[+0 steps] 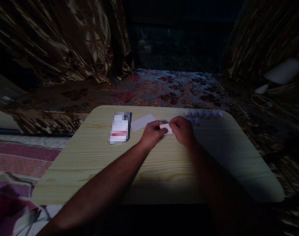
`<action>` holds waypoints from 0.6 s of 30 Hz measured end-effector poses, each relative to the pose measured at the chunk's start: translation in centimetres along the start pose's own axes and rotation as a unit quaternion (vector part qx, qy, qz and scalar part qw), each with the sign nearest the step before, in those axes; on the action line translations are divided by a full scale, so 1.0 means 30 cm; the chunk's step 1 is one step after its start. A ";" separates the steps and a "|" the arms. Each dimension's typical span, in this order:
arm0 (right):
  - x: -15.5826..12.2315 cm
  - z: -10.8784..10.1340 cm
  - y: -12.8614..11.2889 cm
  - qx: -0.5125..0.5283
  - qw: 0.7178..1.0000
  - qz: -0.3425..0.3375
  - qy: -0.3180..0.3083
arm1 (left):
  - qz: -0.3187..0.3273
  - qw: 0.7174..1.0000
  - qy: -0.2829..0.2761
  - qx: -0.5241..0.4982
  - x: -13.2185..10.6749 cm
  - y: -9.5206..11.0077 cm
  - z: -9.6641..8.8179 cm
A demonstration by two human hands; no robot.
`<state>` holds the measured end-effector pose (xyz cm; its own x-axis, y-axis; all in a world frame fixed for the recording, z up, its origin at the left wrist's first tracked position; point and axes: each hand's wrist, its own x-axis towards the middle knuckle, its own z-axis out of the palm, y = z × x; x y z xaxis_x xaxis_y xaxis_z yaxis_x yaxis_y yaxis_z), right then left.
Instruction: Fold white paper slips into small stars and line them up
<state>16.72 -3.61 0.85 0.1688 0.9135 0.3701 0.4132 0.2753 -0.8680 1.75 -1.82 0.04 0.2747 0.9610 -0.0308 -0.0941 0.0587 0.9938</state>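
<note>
Between my two hands is a small white piece of paper, held just above the table. My left hand pinches its left end, thumb on top. At the right end, the closed fingers of my right hand grip the same paper. A flat white paper strip lies beyond and left of my left hand. Past my right hand, several small folded white paper pieces stand in rows near the table's far right corner; my hand may hide some of them.
The pale wooden table has rounded corners. On its left part lies a blurred-out, phone-shaped object. Behind is a ledge with flowered cloth between curtains. A white lamp stands at right, striped bedding at left.
</note>
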 end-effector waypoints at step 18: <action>-0.002 -0.004 -0.008 -0.014 1.000 -0.008 -0.015 | 0.012 1.000 -0.012 -0.004 -0.003 0.022 -0.002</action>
<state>16.72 -3.77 1.07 0.1346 0.9182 0.3725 0.4400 0.2815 -0.8528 1.60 -1.86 0.68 0.2958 0.9552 -0.0046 -0.1088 0.0385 0.9933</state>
